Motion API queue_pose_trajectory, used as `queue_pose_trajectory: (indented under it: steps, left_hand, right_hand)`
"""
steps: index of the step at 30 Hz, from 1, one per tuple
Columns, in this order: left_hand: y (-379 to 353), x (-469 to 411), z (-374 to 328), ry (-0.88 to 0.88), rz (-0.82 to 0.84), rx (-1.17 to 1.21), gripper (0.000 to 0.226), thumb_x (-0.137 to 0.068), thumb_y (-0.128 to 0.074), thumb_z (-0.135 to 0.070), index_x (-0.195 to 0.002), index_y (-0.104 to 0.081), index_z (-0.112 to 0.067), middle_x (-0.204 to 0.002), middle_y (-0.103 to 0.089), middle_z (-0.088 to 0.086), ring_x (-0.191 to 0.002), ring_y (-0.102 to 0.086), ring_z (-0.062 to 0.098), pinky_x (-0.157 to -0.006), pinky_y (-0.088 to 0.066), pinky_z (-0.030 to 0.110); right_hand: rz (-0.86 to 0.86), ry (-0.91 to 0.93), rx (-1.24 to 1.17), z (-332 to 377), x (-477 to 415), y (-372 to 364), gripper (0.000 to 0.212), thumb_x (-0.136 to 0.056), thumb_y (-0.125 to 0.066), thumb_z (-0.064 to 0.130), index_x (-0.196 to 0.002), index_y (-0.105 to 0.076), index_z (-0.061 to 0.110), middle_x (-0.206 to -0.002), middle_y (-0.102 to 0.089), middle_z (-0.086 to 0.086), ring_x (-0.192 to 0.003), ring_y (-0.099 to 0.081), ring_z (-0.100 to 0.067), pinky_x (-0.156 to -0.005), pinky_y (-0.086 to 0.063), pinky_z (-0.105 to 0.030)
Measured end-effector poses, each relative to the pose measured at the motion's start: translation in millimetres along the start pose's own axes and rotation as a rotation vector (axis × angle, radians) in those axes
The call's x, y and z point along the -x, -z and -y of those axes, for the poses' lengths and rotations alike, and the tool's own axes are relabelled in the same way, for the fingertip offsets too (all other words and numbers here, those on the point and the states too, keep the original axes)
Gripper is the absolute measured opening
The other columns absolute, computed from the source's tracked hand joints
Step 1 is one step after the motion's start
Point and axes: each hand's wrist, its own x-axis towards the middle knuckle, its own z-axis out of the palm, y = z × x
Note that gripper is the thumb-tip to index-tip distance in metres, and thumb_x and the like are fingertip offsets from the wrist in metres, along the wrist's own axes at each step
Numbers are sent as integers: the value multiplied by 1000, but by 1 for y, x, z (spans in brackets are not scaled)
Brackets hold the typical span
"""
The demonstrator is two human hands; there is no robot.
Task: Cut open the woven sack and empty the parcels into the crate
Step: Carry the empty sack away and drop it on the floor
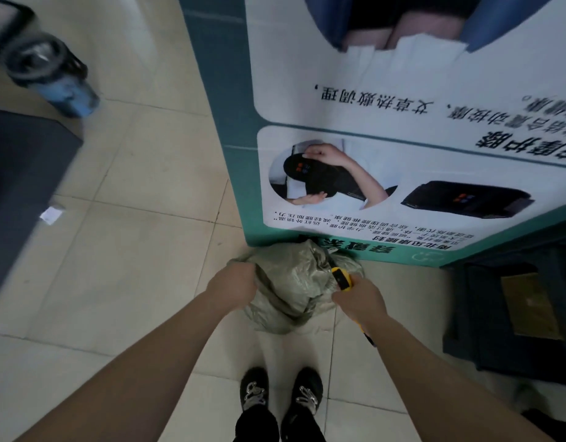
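**Sack gripped on the floor, knife at its top**

A blue bottle stands far left. The left hand clutches the olive woven sack, which sits on the floor against a tall printed carton. The right hand grips a yellow knife over it. A dark crate stands to the right.

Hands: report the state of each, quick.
Left hand: closed, gripping the bunched top of the woven sack.
Right hand: closed around the yellow utility knife, held at the sack.
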Motion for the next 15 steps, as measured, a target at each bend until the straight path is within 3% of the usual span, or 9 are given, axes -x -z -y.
queue_pose_trajectory:
  steps: [6, 13, 15]
  left_hand:
    - [54, 53, -30, -111, -124, -275, 26, -86, -47, -21, -108, -59, -14, -115, -60, 6, -104, -58, 27, -85, -50, 36]
    - [89, 117, -76, -278, -222, -455, 35, -93, -45, -28, -125, -51, -14, -128, -55, 7, -117, -53, 28, -95, -46, 39]
    - [93, 137, -92, -345, -253, -497, 34, -94, -44, -28, -124, -51, -13, -130, -54, 8, -117, -52, 28, -93, -46, 39]
  right_hand:
    - [-92, 60, 166, 31, 65, 44, 8, -79, -61, 22, -87, -59, 23, -83, -62, -1, -81, -61, -24, -68, -46, -28]
    - [-141, 4, 78, 31, 140, 96, 28, -75, -62, 20, -101, -52, 12, -91, -60, -6, -86, -60, -27, -70, -47, -34]
    - [-169, 2, -1, 25, 162, 112, 31, -77, -63, 17, -102, -48, 10, -85, -56, -6, -80, -59, -26, -66, -45, -33]
